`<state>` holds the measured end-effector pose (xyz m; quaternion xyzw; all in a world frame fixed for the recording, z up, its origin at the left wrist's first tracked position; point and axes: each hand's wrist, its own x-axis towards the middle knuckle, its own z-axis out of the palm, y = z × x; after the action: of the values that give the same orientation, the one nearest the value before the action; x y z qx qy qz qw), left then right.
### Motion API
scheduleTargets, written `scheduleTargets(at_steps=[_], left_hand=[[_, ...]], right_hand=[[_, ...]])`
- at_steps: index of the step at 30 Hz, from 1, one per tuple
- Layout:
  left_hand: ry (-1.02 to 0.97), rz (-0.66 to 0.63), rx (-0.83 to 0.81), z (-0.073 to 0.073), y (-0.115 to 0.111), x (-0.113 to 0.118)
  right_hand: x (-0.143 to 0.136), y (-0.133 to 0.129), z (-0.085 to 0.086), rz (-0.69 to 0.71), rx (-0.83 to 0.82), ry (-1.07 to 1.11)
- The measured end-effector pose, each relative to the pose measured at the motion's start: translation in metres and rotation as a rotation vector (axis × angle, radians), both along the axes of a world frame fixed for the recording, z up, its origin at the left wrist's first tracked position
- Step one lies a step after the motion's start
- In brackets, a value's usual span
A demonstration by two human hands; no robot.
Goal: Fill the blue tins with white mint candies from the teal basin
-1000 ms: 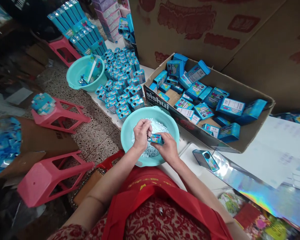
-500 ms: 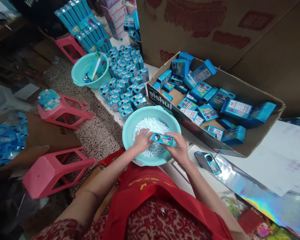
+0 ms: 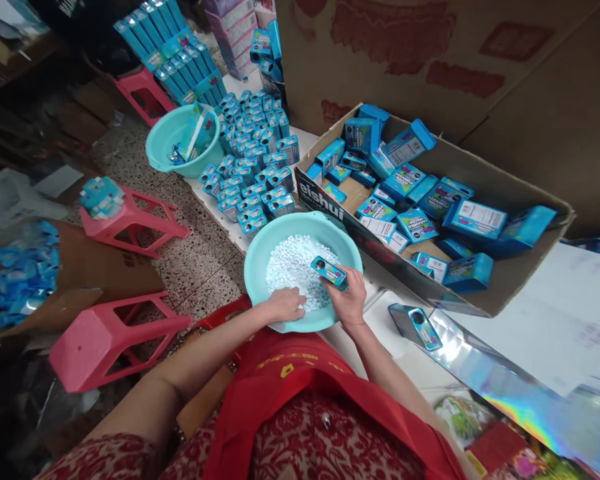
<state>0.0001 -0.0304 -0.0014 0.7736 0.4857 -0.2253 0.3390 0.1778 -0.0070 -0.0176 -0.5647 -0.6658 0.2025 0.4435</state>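
Left hand now down in near part of basin, fingers bent narrow on white pellets; before was up at tin. Right hand alone holds small blue tin above pellets, tilted. Means scooping more pellets for tin.

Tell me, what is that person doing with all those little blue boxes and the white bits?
A person in red sits at a table. Their right hand holds a small blue tin over a teal basin full of small white pieces. Their left hand rests down in the pieces at the basin's near edge. Behind the basin stand rows of small blue tins, and a cardboard box of blue packs sits to the right.
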Motion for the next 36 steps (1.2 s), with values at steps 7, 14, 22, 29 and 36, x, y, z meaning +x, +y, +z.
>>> scheduleTargets(at_steps=[7,14,22,29,36], left_hand=[[-0.133,0.301,0.030,-0.006,0.009,-0.015],[-1.125,1.401,-0.206,0.018,0.032,-0.010],[-1.604,1.650,0.029,0.044,0.040,0.016],[-1.546,1.700,0.073,0.051,0.044,0.017],[-1.469,1.726,0.147,0.056,0.048,0.024]], right_hand=[[-0.001,0.003,0.008,-0.020,-0.087,0.081],[-0.005,-0.010,0.020,0.091,-0.133,0.010],[-0.026,-0.018,0.022,0.245,-0.229,-0.118],[-0.026,-0.015,0.032,0.244,-0.246,-0.120],[-0.026,-0.013,0.032,0.221,-0.250,-0.082]])
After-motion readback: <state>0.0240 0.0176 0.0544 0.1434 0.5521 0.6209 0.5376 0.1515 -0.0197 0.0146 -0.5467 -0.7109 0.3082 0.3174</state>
